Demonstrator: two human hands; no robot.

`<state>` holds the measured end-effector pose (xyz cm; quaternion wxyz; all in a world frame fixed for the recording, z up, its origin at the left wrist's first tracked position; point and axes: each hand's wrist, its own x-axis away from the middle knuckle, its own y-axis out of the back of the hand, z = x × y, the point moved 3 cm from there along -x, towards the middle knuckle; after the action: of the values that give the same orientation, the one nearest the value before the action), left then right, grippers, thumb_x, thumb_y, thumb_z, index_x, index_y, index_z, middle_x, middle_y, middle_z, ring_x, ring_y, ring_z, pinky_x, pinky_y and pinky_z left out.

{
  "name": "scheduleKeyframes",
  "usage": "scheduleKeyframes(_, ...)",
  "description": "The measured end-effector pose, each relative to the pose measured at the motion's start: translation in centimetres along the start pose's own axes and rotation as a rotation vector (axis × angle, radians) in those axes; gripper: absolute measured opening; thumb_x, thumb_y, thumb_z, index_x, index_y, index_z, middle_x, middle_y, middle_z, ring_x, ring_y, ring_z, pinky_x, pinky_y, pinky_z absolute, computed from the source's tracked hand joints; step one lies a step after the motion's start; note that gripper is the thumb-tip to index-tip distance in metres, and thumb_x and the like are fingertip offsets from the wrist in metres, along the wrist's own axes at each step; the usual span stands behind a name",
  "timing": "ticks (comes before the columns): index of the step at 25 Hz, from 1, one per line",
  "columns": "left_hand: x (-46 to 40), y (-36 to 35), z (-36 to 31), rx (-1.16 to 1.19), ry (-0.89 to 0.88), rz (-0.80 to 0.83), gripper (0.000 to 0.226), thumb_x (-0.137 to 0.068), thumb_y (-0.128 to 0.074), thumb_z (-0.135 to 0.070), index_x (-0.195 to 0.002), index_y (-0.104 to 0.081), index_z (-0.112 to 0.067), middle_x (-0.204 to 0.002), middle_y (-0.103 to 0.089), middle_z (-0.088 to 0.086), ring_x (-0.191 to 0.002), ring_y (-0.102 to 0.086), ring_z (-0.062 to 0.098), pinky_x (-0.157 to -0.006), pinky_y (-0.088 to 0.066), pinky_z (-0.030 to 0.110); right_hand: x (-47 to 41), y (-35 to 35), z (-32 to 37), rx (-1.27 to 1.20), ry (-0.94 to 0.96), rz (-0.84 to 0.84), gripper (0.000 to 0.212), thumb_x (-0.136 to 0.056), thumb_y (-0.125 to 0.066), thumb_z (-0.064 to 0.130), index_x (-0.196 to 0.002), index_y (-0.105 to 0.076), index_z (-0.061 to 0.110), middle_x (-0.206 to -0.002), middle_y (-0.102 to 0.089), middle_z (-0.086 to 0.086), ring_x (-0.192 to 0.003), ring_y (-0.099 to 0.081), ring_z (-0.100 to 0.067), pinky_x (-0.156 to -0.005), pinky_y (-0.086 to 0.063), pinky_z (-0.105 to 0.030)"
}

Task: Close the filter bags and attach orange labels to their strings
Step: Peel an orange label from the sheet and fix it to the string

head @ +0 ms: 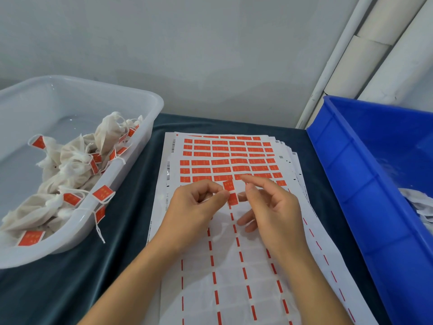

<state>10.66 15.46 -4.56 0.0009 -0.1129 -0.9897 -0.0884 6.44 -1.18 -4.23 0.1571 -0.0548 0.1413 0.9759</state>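
A stack of label sheets lies in the middle of the table, its far rows full of orange labels and its near part peeled bare. My left hand pinches one orange label between thumb and forefinger just above the sheet. My right hand hovers beside it with fingers loosely curled, its fingertips close to the label; whether they touch it is unclear. Closed filter bags with orange labels on their strings lie heaped in the clear tub on the left.
A blue bin stands at the right with white filter bags in it. A dark cloth covers the table. White tubes lean against the wall at the back right.
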Motion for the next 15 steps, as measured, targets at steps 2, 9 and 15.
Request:
scheduleKeyframes(2, 0.0, 0.0, 0.0, 0.051, 0.046, -0.016, 0.018, -0.098, -0.069, -0.029, -0.082, -0.077, -0.024, -0.061, -0.066, -0.014, -0.048, -0.058, 0.000, -0.046, -0.043, 0.010, -0.1, 0.2, -0.2, 0.002, -0.014, -0.006, 0.020, -0.104, -0.058, 0.035, -0.116, -0.071, 0.044, -0.100, -0.075, 0.021, -0.073, -0.075, -0.015, -0.055, -0.061, -0.026)
scheduleKeyframes(9, 0.2, 0.0, -0.2, 0.134, 0.077, 0.010, 0.019, -0.099, -0.067, -0.022, -0.085, -0.074, -0.013, -0.057, -0.063, -0.014, -0.041, -0.052, 0.003, -0.041, -0.039, 0.010, 0.0, -0.6, 0.4, -0.095, -0.082, 0.206, 0.024, -0.106, -0.053, 0.038, -0.100, -0.074, 0.046, -0.099, -0.076, 0.016, -0.086, -0.074, -0.015, -0.061, -0.061, -0.025)
scheduleKeyframes(15, 0.0, -0.1, -0.1, 0.135, 0.052, 0.014, 0.017, -0.096, -0.071, -0.023, -0.083, -0.073, -0.012, -0.059, -0.066, -0.018, -0.046, -0.060, -0.003, -0.043, -0.040, 0.005, -0.1, -0.9, 0.1, -0.050, -0.082, 0.259, 0.026, -0.106, -0.054, 0.032, -0.090, -0.072, 0.039, -0.087, -0.076, 0.009, -0.084, -0.074, -0.014, -0.064, -0.059, -0.020)
